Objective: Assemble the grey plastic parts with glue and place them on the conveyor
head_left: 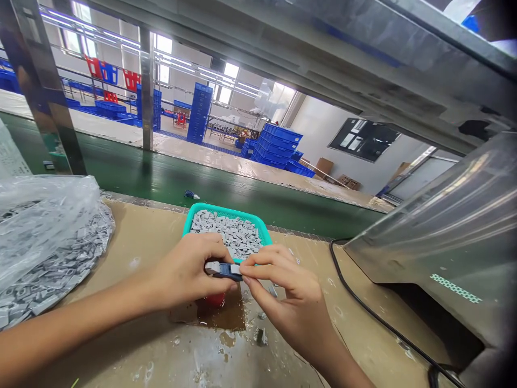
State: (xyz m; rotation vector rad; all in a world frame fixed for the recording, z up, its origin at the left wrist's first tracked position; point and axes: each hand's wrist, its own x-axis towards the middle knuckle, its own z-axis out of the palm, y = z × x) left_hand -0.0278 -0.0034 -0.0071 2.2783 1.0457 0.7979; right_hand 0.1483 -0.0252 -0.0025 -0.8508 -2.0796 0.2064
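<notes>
- The left hand (197, 268) grips a dark blue piece (226, 271) with light grey parts on it, pinched between thumb and fingers, just on the near side of the teal basket (197, 207).
- The right hand (285, 280), near the basket's right corner, has its thumb and fingertips closed at the piece's right end, touching a light grey part (235, 268) there.
- Many small grey pieces (226, 229) fill the basket.
- Left of the basket lies a clear bag (72, 215) of grey parts.
- Beyond the basket runs a green belt (242, 188).
</notes>
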